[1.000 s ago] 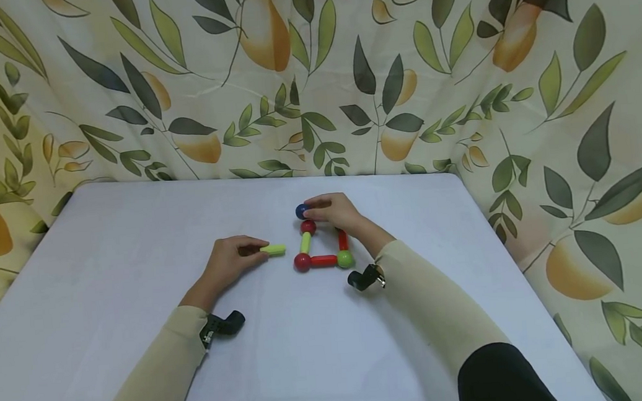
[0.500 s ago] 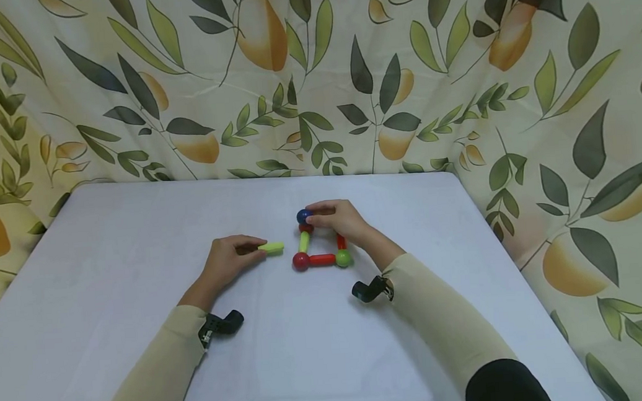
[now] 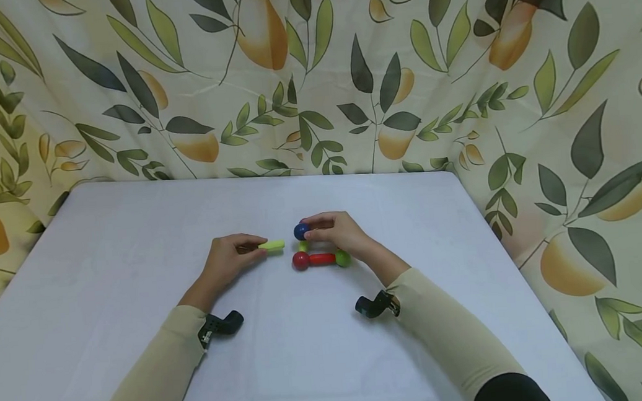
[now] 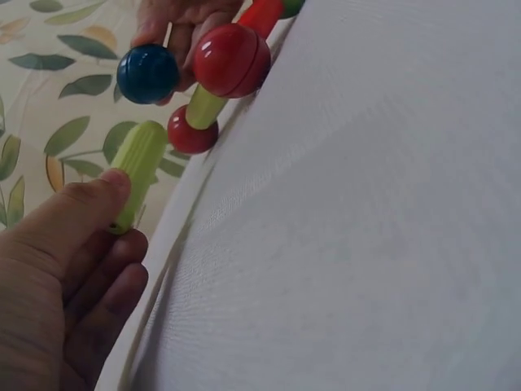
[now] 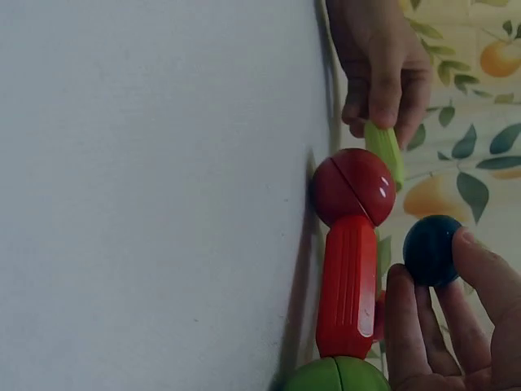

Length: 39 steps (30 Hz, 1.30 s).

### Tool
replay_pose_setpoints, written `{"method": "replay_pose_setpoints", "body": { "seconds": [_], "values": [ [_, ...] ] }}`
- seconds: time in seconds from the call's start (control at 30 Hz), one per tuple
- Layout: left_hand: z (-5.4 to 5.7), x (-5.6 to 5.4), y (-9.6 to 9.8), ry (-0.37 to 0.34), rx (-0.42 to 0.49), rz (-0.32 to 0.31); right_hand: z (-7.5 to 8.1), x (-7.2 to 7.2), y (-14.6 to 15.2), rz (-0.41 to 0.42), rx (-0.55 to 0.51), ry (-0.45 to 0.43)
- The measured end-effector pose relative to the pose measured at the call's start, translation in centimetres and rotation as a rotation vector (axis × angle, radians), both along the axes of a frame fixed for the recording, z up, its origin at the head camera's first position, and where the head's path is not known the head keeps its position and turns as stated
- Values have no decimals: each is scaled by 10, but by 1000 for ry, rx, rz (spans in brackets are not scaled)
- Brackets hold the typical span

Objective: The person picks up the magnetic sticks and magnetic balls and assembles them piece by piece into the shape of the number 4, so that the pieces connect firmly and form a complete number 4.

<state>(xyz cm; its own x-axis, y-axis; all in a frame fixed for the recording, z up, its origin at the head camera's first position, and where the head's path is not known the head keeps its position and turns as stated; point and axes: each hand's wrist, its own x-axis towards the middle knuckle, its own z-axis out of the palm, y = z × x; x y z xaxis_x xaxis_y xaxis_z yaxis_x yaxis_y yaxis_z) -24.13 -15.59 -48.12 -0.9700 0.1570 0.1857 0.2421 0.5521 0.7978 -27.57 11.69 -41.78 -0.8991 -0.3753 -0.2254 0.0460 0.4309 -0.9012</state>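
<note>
Between thumb and fingers, my left hand (image 3: 231, 259) pinches a yellow-green ribbed rod (image 4: 138, 171), its free end pointing right. My right hand (image 3: 341, 231) pinches a blue ball (image 5: 432, 250) above the joined frame of rods and balls on the table. At the frame's near left corner is a red ball (image 3: 301, 261). A red rod (image 5: 348, 285) links it to a green ball (image 3: 343, 258). Another yellow-green rod (image 4: 203, 107) runs from that corner to a second red ball (image 4: 193, 130) at the far left. The right hand hides much of the frame's far side.
A white cloth covers the table (image 3: 288, 364). Behind it and at the sides hangs a leaf-and-fruit patterned cloth (image 3: 312, 77). Black wrist cameras (image 3: 223, 324) sit on both forearms.
My right hand has moved the blue ball nearer to me, from beyond the far red ball to over the frame's left side. The left hand and its rod have stayed nearly still.
</note>
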Motion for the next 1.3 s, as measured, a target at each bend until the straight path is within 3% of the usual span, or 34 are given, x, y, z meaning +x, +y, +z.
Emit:
{"method": "replay_pose_setpoints", "body": {
  "seconds": [0.5,0.8,1.3],
  "values": [
    [10,3,5,25,40,-9,-2,8,-3,-17,-38,-47],
    [16,6,9,19,53,-19,2,10,-3,11,-34,-36],
    [17,7,12,51,78,-58,-3,15,-3,41,-44,28]
  ]
}}
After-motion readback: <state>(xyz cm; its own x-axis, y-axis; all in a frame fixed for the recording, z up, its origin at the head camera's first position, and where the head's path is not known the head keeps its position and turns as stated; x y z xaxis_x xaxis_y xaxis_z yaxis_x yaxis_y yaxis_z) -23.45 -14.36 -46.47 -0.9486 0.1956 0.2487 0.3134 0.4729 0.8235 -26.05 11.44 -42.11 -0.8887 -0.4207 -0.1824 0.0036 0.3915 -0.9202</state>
